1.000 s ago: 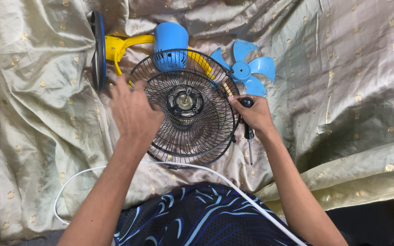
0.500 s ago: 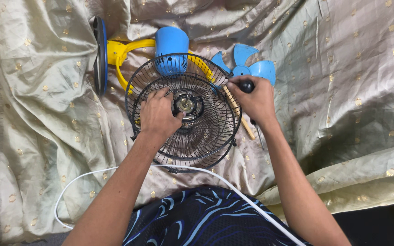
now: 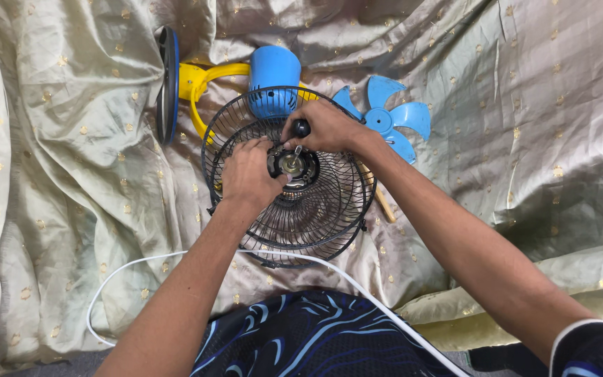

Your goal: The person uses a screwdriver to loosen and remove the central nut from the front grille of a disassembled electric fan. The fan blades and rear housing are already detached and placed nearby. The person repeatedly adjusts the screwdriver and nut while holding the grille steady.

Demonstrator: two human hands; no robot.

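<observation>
Clearly, both hands were at the centre of the black wire fan guard (image 3: 294, 209). The right hand (image 3: 326, 129) was closed in a fist around the black handle of a screwdriver (image 3: 301, 128), with the tool held nearly upright and its tip pointing down at the round metal motor hub (image 3: 292, 165) in the middle of the guard. The left hand (image 3: 246, 174) lay on the wires just left of that hub, its fingers curled and their tips touching the hub's edge; whether it pinched anything small could not be told.

The guard lay flat, dish side up, directly in front of the person, with the blue plastic motor housing (image 3: 274, 75) showing behind its far rim. A yellow plastic stand arm (image 3: 207, 80) ran from the housing to a round dark base with a blue rim (image 3: 168, 84) standing on edge to the left. A loose blue plastic fan blade (image 3: 392, 115) lay just right of the guard, beyond the right wrist. A white power cord (image 3: 176, 260) curved across the near side, passing under the left forearm.

Everything rested on a crumpled pale green satin cloth with small gold dots (image 3: 525, 126). A dark blue patterned garment (image 3: 301, 335) covered the person's lap at the bottom edge.
</observation>
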